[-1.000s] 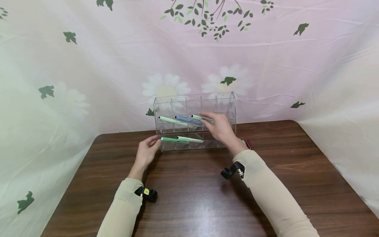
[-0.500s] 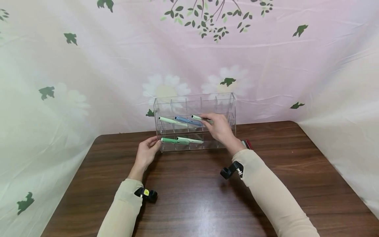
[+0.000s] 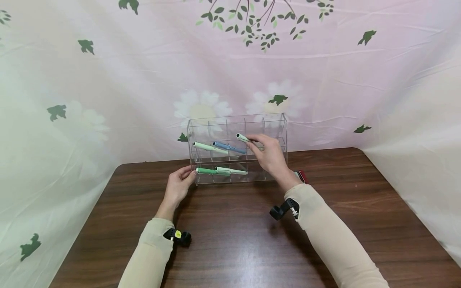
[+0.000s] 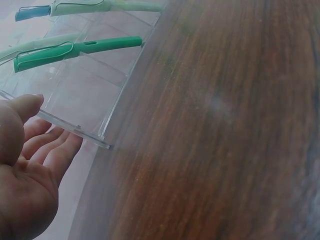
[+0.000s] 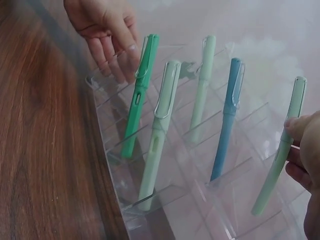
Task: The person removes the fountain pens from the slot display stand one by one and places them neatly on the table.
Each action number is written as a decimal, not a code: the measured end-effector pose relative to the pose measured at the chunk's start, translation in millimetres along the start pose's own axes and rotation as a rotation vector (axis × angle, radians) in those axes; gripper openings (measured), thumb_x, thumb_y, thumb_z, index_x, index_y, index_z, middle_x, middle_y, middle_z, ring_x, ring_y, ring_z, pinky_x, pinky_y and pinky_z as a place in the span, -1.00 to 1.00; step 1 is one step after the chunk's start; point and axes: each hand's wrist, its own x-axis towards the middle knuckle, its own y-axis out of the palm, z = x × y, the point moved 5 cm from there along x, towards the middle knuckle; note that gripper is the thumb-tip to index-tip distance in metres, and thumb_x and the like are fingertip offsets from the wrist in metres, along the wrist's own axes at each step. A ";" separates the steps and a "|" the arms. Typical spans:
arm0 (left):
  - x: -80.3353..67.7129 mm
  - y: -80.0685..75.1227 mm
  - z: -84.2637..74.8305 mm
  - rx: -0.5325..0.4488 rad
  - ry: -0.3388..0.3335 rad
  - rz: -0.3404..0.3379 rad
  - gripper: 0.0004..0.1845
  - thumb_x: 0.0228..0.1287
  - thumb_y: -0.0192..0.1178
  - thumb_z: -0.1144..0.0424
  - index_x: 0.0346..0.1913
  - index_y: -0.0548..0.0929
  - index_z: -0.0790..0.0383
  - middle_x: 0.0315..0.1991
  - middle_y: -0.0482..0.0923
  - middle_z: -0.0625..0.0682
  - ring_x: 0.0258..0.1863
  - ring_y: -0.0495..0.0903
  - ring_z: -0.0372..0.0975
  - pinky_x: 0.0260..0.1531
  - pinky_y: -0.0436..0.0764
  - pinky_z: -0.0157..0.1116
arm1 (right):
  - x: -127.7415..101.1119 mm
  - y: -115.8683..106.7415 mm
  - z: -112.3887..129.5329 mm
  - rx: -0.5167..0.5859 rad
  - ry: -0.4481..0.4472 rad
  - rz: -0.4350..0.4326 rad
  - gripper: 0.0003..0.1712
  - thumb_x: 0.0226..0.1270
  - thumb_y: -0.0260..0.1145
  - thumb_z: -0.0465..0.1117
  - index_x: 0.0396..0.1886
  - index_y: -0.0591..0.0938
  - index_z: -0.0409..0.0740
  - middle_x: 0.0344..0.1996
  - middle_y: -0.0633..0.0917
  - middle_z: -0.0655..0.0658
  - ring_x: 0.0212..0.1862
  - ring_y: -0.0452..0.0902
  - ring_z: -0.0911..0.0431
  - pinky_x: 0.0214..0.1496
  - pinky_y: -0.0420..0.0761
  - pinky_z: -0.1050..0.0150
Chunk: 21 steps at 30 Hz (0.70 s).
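While my right hand (image 3: 271,154) pinches the pale green pen (image 3: 248,140) between thumb and fingertips, the pen sits tilted at the rack's (image 3: 277,120) upper tier, cap end up and to the left, its lower end hidden behind my fingers in the head view. I can't tell from here whether the tip rests in a slot or hangs just above one. My left hand (image 3: 177,187) braces the rack's left end, fingers relaxed and straight against the clear wall, gripping nothing.

The trick, I judge, is to keep the pen on the same slant as its neighbours and move it along its own length, so it doesn't knock the dividers. The blue pen (image 3: 229,147) lies just beside it, so I keep my knuckles clear of that one. The left hand should keep pressing, since the light rack could slide on the table (image 3: 234,240).

The pen itself: slim, mint-coloured, matte barrel, with a cap whose tip looks silvery in the right wrist view (image 5: 283,148). It matches the other pale pens; a green pen (image 3: 207,170) lies in the lower row.
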 end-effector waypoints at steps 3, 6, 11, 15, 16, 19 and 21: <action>-0.9 -0.3 0.0 0.006 -0.001 0.001 -0.54 0.67 0.19 0.26 0.46 0.56 0.40 0.35 0.65 0.35 0.37 0.66 0.07 0.28 0.71 -0.23 | 0.5 -3.6 4.4 0.019 -0.022 -0.027 -0.75 0.46 0.49 -0.32 0.09 0.83 -0.23 0.00 0.87 -0.27 0.08 0.82 -0.19 0.12 0.76 -0.19; -1.2 0.0 0.0 0.010 -0.003 0.003 -0.54 0.67 0.19 0.25 0.47 0.56 0.39 0.36 0.65 0.34 0.38 0.66 0.07 0.34 0.69 -0.09 | 0.3 -8.4 8.5 0.031 -0.031 -0.050 -0.74 0.45 0.50 -0.33 0.09 0.83 -0.23 0.00 0.87 -0.27 0.08 0.82 -0.18 0.12 0.77 -0.18; -0.6 0.4 -0.2 0.007 -0.002 0.004 -0.54 0.67 0.20 0.26 0.46 0.56 0.40 0.37 0.64 0.34 0.38 0.65 0.07 0.37 0.66 -0.03 | -1.9 -17.6 13.1 0.062 -0.031 -0.088 -0.73 0.44 0.50 -0.36 0.09 0.82 -0.26 -0.01 0.87 -0.28 0.09 0.80 -0.19 0.19 0.75 -0.19; -0.3 -0.8 0.4 0.003 0.002 0.001 -0.54 0.67 0.20 0.26 0.46 0.56 0.41 0.37 0.63 0.35 0.39 0.65 0.07 0.37 0.66 -0.04 | -3.5 -25.4 19.5 0.071 -0.063 -0.115 -0.72 0.41 0.52 -0.38 0.08 0.83 -0.26 -0.01 0.87 -0.27 0.08 0.80 -0.18 0.19 0.74 -0.14; -0.3 -0.8 0.3 0.003 0.003 0.001 -0.54 0.67 0.20 0.26 0.46 0.56 0.40 0.37 0.63 0.35 0.39 0.65 0.07 0.37 0.66 -0.03 | -4.0 -27.3 21.1 0.073 -0.074 -0.118 -0.72 0.41 0.52 -0.37 0.08 0.83 -0.25 -0.02 0.87 -0.27 0.07 0.80 -0.18 0.19 0.74 -0.14; -1.4 -0.6 -0.2 0.010 0.004 0.005 -0.53 0.67 0.20 0.24 0.47 0.56 0.39 0.37 0.64 0.34 0.38 0.65 0.08 0.38 0.66 -0.01 | -5.5 -32.3 25.6 0.070 -0.109 -0.129 -0.74 0.41 0.53 -0.37 0.06 0.83 -0.26 -0.04 0.87 -0.26 0.04 0.81 -0.17 0.16 0.75 -0.11; -2.4 -0.4 -1.0 0.010 0.003 0.006 -0.53 0.67 0.20 0.24 0.47 0.55 0.39 0.37 0.64 0.35 0.39 0.65 0.08 0.38 0.65 0.00 | -6.6 -34.5 27.0 0.070 -0.128 -0.133 -0.74 0.40 0.53 -0.37 0.06 0.83 -0.25 -0.05 0.87 -0.25 0.03 0.81 -0.15 0.14 0.75 -0.10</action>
